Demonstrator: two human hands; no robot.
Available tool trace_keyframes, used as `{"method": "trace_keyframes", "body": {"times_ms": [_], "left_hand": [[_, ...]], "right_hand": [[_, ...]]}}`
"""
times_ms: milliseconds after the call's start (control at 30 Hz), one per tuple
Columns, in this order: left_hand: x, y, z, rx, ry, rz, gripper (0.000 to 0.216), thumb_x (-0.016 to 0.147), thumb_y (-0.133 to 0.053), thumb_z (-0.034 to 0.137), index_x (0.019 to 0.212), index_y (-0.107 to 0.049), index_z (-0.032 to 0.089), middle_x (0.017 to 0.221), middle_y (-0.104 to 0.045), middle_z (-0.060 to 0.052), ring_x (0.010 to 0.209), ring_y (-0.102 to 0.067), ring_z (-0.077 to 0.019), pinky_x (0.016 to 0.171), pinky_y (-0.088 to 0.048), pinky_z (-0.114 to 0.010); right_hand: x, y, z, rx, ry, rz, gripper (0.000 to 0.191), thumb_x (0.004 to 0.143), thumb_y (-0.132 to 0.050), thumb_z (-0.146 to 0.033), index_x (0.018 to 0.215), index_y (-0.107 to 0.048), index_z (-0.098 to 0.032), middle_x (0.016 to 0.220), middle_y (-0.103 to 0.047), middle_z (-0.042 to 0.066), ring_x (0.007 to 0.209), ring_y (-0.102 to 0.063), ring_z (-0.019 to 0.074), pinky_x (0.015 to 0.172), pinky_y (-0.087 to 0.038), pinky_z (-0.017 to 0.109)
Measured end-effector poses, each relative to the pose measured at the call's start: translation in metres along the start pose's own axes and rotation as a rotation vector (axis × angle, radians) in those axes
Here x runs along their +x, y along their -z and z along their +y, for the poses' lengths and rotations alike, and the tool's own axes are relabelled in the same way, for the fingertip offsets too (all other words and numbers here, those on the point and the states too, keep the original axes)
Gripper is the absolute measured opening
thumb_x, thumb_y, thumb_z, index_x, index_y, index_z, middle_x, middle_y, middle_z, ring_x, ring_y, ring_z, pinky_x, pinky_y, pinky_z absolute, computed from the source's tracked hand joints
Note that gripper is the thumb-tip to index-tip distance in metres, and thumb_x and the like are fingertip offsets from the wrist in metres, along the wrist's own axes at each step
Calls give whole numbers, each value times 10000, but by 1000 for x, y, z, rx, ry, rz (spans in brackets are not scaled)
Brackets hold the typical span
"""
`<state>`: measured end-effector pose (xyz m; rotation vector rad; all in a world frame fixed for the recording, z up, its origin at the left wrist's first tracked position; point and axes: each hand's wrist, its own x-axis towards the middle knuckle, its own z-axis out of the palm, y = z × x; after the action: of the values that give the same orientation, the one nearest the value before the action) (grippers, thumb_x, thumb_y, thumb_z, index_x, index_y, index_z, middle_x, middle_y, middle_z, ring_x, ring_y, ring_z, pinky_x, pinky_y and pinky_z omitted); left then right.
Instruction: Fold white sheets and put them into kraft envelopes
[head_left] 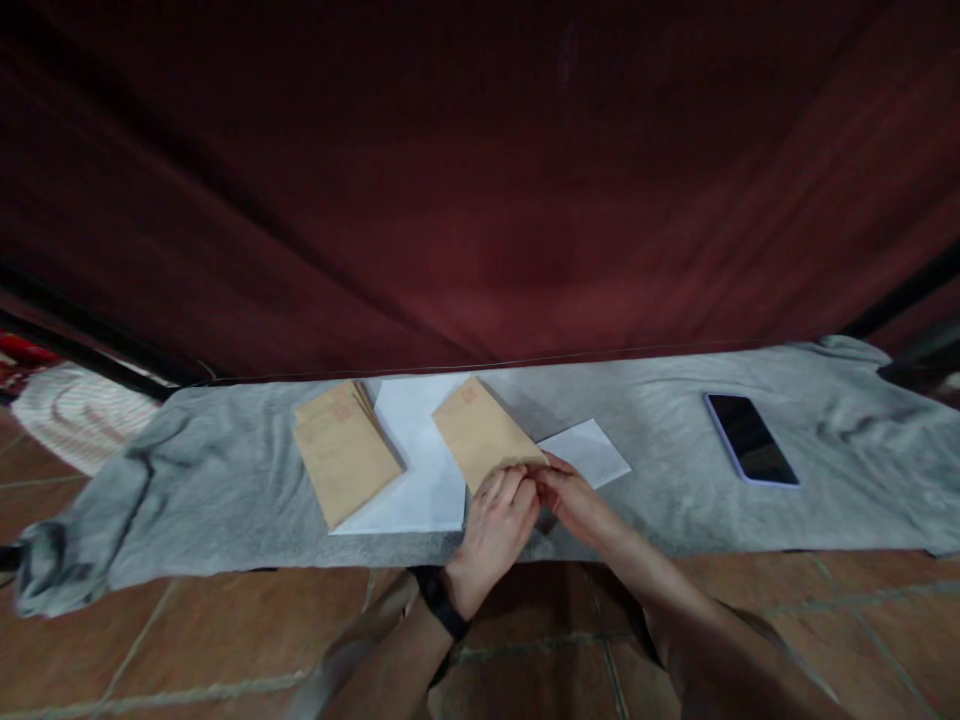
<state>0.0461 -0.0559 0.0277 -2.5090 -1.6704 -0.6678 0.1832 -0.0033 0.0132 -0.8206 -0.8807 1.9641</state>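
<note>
A tan paper envelope (487,430) with a small reddish print in its far corner is held at its near end by both hands. My left hand (501,515), with a dark band on the wrist, is closed over the near edge. My right hand (570,497) meets it there, its fingers pinching the same end. The fingertips overlap, so what they do at the edge is partly hidden. A folded white paper (589,452) lies just beyond my right hand. Left of the held envelope, white sheets (427,470) lie partly under a stack of tan envelopes (349,455).
A grey cloth (660,450) covers the long narrow surface. A phone in a lilac case (752,440) lies on it at the right. Dark red fabric (480,200) hangs behind the far edge. Below is a tiled floor (225,640), with a striped cloth (82,415) at far left.
</note>
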Motion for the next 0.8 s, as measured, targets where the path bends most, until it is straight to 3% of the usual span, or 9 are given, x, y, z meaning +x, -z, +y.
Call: {"method": "trace_keyframes", "body": {"times_ms": [133, 200, 267, 367, 467, 567, 800], "left_hand": [[14, 19, -23, -237, 94, 81, 344, 991, -488, 310, 1316, -576, 244, 1373, -602, -115, 1304, -541, -260, 1096, -437, -450], [19, 29, -39, -282, 107, 3, 703, 925, -603, 437, 1544, -328, 248, 1593, -380, -150, 1482, -346, -312, 1170, -358, -494], [20, 34, -53, -245, 76, -123, 1081, 795, -738, 543, 1616, -104, 241, 1682, -161, -182, 1548, -162, -373, 1210, -254, -574], [15, 34, -61, -156, -43, -264, 1257, 676, -809, 617, 1623, -64, 257, 1699, -16, -188, 1556, -43, -411, 1219, -97, -655], [7, 27, -56, -155, -122, -348, 1351, 602, -817, 691, 1626, -56, 246, 1695, -7, -198, 1557, -42, -406, 1223, -50, -654], [2, 23, -47, -178, -156, -385, 1392, 559, -830, 708, 1626, -59, 255, 1696, -78, -184, 1556, -94, -394, 1232, -34, -638], [3, 21, -48, -112, -152, -358, 1320, 600, -849, 632, 1623, -97, 270, 1682, -160, -186, 1549, -152, -384, 1234, -34, -629]], "right_hand": [[4, 20, -21, -76, -12, 9, 303, 698, -751, -319, 985, -721, -225, 860, -749, 26, 772, -681, 197, 686, -539, 300], [2, 33, -34, -148, -61, -63, 366, 703, -780, -320, 1046, -725, -207, 871, -750, 31, 753, -681, 182, 679, -544, 291], [-3, 44, -46, -191, -143, -184, 460, 705, -808, -327, 1135, -715, -193, 942, -756, 42, 794, -690, 178, 693, -547, 279], [-11, 55, -60, -231, -274, -340, 583, 715, -833, -332, 1260, -676, -198, 1061, -753, 53, 890, -694, 182, 723, -540, 263], [-16, 60, -66, -238, -331, -433, 635, 722, -839, -323, 1318, -648, -218, 1113, -743, 47, 939, -685, 181, 762, -531, 261], [-14, 63, -64, -246, -287, -442, 623, 703, -849, -290, 1294, -665, -221, 1103, -745, 36, 951, -675, 177, 781, -518, 255], [-4, 65, -53, -323, -138, -208, 419, 717, -812, -308, 1112, -727, -195, 913, -739, 7, 779, -641, 148, 682, -469, 237]]}}
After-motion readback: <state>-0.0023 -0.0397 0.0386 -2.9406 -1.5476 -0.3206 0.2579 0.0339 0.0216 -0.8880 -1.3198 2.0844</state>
